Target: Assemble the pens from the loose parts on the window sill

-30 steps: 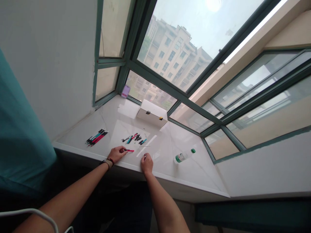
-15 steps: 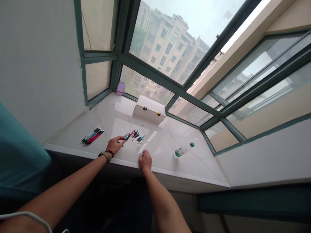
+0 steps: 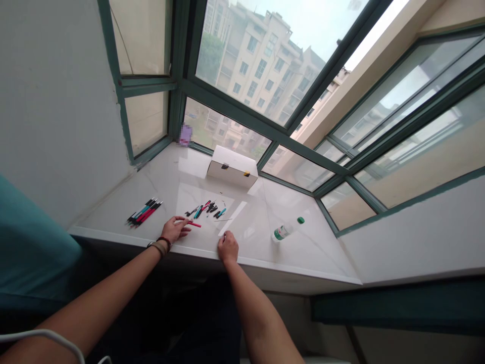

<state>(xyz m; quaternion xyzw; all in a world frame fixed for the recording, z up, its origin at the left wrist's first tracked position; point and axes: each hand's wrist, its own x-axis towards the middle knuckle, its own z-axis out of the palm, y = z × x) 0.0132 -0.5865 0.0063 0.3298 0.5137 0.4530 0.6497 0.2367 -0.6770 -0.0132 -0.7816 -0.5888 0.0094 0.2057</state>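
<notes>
My left hand point(image 3: 176, 229) is over the white windowsill, its thumb and forefinger pinching one end of a red pen barrel point(image 3: 195, 224). Just beyond it lie loose pen parts: black clips and caps point(image 3: 212, 208), a teal barrel point(image 3: 197, 212) and another short teal piece point(image 3: 222, 212). A thin, refill-like stick point(image 3: 223, 220) lies between the hands. My right hand point(image 3: 228, 246) rests closed near the sill's front edge; whatever its curled fingers may hold is hidden. Several black, teal and red pens point(image 3: 144, 213) lie side by side left of my left hand.
A white box point(image 3: 232, 169) stands against the window at the back. To the right is a clear bottle with a green cap point(image 3: 287, 230). A blurred purple item point(image 3: 185, 135) sits in the far left corner. A teal cloth point(image 3: 30, 237) hangs at the left.
My left hand has drawn back slightly left from the loose parts, and a red barrel now shows in its fingers. My right hand stays closed in nearly the same place.
</notes>
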